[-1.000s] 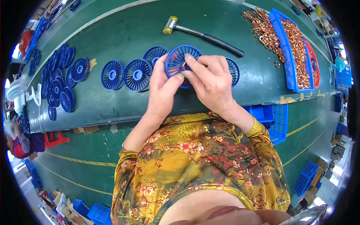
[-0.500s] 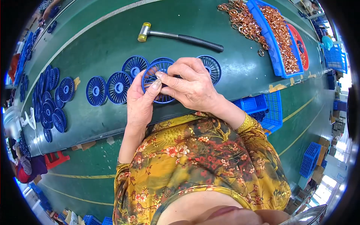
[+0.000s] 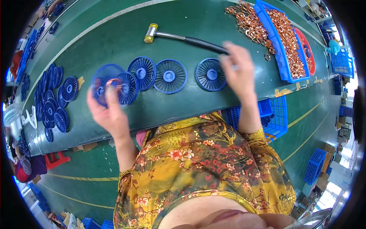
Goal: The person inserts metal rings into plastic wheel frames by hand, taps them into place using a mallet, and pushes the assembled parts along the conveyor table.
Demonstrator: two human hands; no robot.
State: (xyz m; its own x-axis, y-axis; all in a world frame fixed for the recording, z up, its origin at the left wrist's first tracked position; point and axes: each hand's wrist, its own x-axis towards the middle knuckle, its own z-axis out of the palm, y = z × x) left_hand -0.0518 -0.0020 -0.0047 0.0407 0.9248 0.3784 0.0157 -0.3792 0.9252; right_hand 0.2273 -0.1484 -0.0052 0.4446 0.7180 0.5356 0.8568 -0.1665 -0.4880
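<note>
My left hand grips a spoked blue plastic wheel by its near side, thumb over the hub area. A copper-coloured ring shows at the thumb tip; motion blurs both. My right hand is in the air beside the black hammer handle, blurred, thumb and fingers apart with nothing visible in them. On the table between my hands lie more blue wheels, among them one in the middle and one close to my right hand. The held wheel partly covers another wheel.
A hammer with yellow faces lies beyond the wheels. To the right, copper rings fill a blue tray, with a loose ring pile beside it. A heap of wheels is at left. Blue crates stand below the table edge.
My hands have parted. The left has carried a wheel leftward over the other wheels; the right has let go of it and moved right towards the hammer handle's end.
</note>
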